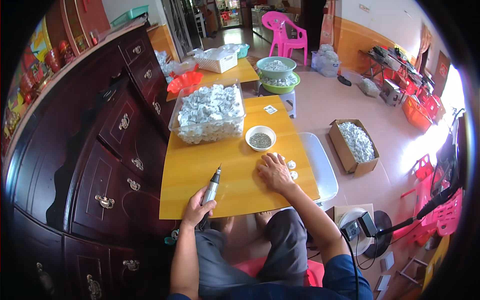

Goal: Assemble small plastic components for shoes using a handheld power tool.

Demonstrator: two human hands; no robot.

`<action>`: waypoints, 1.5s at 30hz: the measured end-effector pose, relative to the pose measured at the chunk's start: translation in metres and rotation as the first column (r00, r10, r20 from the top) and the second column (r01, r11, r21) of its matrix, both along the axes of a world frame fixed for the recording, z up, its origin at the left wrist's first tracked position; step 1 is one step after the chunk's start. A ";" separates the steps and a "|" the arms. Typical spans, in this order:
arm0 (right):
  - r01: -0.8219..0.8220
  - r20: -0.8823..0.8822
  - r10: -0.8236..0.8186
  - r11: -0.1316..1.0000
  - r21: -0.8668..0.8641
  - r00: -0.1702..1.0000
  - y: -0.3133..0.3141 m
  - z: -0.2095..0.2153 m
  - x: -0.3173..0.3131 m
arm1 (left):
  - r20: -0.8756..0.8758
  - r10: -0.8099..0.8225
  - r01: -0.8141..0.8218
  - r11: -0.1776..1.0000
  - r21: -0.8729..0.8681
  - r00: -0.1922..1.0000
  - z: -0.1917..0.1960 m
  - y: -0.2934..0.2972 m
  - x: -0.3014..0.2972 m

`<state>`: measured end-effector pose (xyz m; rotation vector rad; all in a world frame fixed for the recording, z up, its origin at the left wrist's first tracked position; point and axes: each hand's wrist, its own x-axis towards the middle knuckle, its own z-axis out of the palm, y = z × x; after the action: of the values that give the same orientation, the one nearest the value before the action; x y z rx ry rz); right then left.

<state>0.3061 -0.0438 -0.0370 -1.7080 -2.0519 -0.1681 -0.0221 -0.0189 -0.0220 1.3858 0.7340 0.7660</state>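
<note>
My left hand (197, 209) is gripping the slim screwdriver (212, 188) above the bench's (187, 167) near edge, tip toward the far edge, while my right hand (275, 173), grip hidden, is lying beside white pieces (291, 164) near the right edge.

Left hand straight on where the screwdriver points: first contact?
Likely the clear tub, near wall toward its right corner; the screwdriver would arrive before the left hand. Height over the table is unclear.

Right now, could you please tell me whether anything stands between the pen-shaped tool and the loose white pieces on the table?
Yes: the right hand is between the pen-shaped tool and the loose white pieces, which lie to its right. The white bowl sits off that path.
</note>
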 end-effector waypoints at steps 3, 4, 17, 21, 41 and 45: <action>-0.039 -0.018 0.039 0.999 -0.017 0.999 0.004 -0.002 0.019 | -0.026 0.011 -0.011 1.000 -0.018 1.000 -0.001 0.002 -0.002; -0.043 -0.049 0.043 0.999 0.002 0.998 0.006 -0.005 0.029 | -0.031 0.007 -0.008 1.000 -0.012 0.999 -0.001 0.003 -0.002; 0.458 -0.124 -0.448 0.885 0.080 0.886 0.010 -0.019 0.146 | -0.096 0.014 -0.021 0.997 -0.068 0.995 0.000 0.005 0.002; 0.510 -0.460 -0.480 0.858 -0.067 0.747 -0.008 0.017 0.105 | -0.104 0.048 -0.054 0.997 -0.056 0.993 0.000 0.002 -0.001; -0.283 -0.750 -0.267 0.953 -0.110 -0.605 0.083 -0.024 0.028 | -0.170 0.115 -0.120 0.993 -0.015 0.979 0.000 0.000 0.006; -0.161 -0.732 -0.240 0.971 -0.178 -0.638 0.097 -0.013 0.030 | -0.429 0.375 -0.290 0.923 0.253 0.822 0.008 0.002 -0.007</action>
<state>0.3363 0.0531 -0.0502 -0.8295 -0.1660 1.3559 -0.0289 -0.0171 -0.0143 1.6543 1.3494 0.7852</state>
